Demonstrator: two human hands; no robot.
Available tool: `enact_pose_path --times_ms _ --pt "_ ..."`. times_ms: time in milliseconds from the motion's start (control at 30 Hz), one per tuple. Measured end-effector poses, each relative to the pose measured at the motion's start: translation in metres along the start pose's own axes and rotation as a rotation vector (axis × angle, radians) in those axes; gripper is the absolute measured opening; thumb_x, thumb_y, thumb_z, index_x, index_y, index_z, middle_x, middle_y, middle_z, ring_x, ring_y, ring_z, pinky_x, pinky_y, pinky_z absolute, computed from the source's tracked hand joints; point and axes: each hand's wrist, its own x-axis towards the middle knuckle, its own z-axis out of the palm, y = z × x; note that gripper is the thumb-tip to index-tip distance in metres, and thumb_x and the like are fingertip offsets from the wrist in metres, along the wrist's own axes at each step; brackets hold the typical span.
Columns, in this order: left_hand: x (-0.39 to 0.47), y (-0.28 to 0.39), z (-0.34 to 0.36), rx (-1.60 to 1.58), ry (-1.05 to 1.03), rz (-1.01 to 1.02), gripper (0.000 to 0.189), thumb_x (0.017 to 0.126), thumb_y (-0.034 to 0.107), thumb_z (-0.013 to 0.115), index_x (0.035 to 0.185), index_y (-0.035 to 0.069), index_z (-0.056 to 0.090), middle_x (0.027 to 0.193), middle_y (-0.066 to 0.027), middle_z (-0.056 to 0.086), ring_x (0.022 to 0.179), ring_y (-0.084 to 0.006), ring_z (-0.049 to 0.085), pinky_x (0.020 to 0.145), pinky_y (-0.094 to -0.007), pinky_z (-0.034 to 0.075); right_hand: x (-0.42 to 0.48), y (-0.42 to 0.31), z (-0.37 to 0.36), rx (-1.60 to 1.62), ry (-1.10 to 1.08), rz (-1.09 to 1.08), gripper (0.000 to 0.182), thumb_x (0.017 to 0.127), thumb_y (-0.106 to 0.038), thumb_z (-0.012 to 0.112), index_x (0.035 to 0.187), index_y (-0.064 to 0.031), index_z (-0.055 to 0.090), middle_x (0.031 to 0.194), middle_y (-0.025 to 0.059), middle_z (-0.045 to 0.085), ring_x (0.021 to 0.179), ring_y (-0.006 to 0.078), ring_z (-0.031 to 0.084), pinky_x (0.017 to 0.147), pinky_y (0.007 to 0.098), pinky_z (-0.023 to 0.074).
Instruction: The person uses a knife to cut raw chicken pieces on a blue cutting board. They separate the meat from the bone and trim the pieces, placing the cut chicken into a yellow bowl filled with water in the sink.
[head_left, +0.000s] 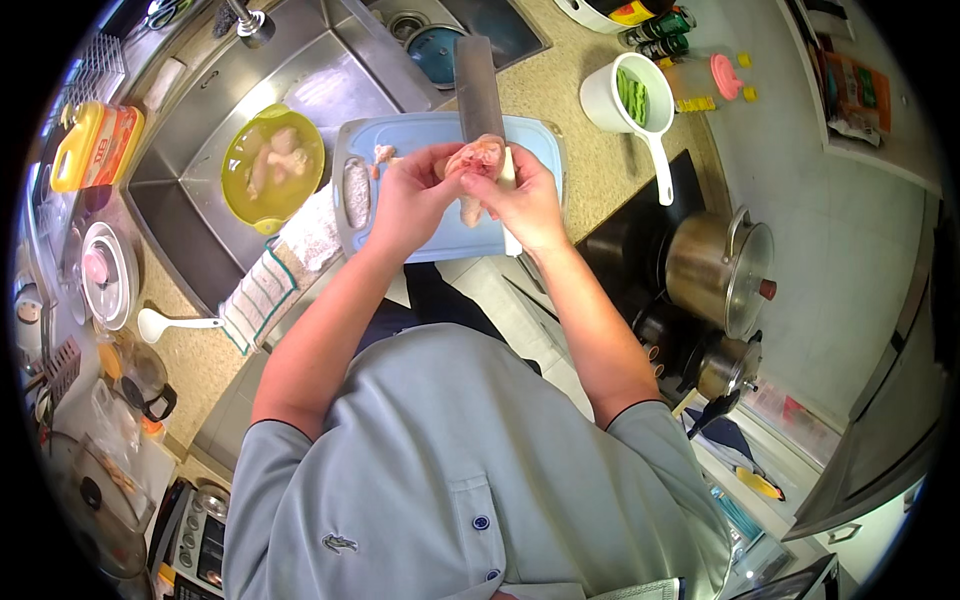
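Both my left hand (416, 193) and my right hand (527, 201) hold a raw chicken drumstick (480, 158) over a light blue cutting board (442, 240). Its reddish cut flesh faces up, with my thumbs pressing on it. A cleaver (478, 86) points away beyond my hands, and its white handle passes beneath my right hand. Whether that hand also grips the handle I cannot tell. Small scraps of chicken (384, 154) lie on the board left of my left hand. More raw chicken pieces (281, 159) sit in liquid in a yellow-green basin (318, 142) inside the sink.
A steel sink (172, 247) is at the left, with a striped cloth (259, 300) over its front edge. To the right stand a white handled pot (604, 94) holding green vegetables (632, 96), bottles (664, 30) and a large lidded steel pot (697, 262) on the black cooktop (622, 217).
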Motion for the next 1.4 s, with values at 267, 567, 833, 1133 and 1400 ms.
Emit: enact_pose_path --times_ms 267,567,833,1133,1400 --pt "0.005 -0.006 -0.012 -0.041 -0.008 -0.127 0.032 0.094 0.018 0.072 0.119 -0.003 0.072 0.089 -0.0008 0.072 0.075 -0.0055 0.058 0.069 -0.0225 0.049 0.009 0.001 -0.002 -0.010 -0.054 -0.006 0.016 0.091 -0.006 0.067 0.107 -0.0031 0.065 0.082 0.0016 0.068 0.059 0.0055 0.058 0.049 0.0221 0.0447" --pt "0.008 -0.019 -0.020 -0.371 -0.114 -0.387 0.034 0.100 0.020 0.061 0.131 0.006 0.057 0.107 -0.0023 0.068 0.091 -0.0132 0.066 0.080 -0.0302 0.052 0.019 0.022 -0.003 0.036 -0.037 0.094 0.011 0.095 -0.010 0.067 0.103 -0.0029 0.066 0.078 0.0022 0.067 0.053 0.0056 0.055 0.044 0.0223 0.0401" --pt "0.018 -0.048 -0.013 -0.147 0.109 -0.421 0.036 0.096 0.021 0.066 0.124 0.001 0.053 0.107 -0.0098 0.067 0.090 -0.0178 0.069 0.075 -0.0325 0.056 -0.043 0.039 -0.011 -0.224 0.241 -0.026 0.026 0.100 -0.023 0.067 0.113 -0.0005 0.063 0.069 0.0024 0.064 0.055 0.0104 0.060 0.049 0.0281 0.0468" --pt "0.030 -0.071 0.001 0.078 0.234 -0.404 0.030 0.095 0.012 0.063 0.116 -0.006 0.053 0.102 -0.0147 0.067 0.077 -0.0194 0.070 0.064 -0.0290 0.059 -0.116 0.049 -0.034 -0.910 0.027 -0.125 0.023 0.104 -0.023 0.055 0.106 0.0003 0.057 0.068 0.0199 0.065 0.061 0.0414 0.065 0.056 0.0510 0.0508" --pt "0.034 -0.073 0.010 0.523 0.273 -0.341 0.023 0.095 0.016 0.062 0.105 -0.004 0.057 0.078 -0.0095 0.067 0.057 -0.0158 0.064 0.048 -0.0292 0.051 -0.113 0.048 -0.028 -1.137 0.032 0.013 0.028 0.105 -0.022 0.052 0.088 -0.0001 0.053 0.060 0.0208 0.062 0.055 0.0429 0.063 0.052 0.0531 0.0497"
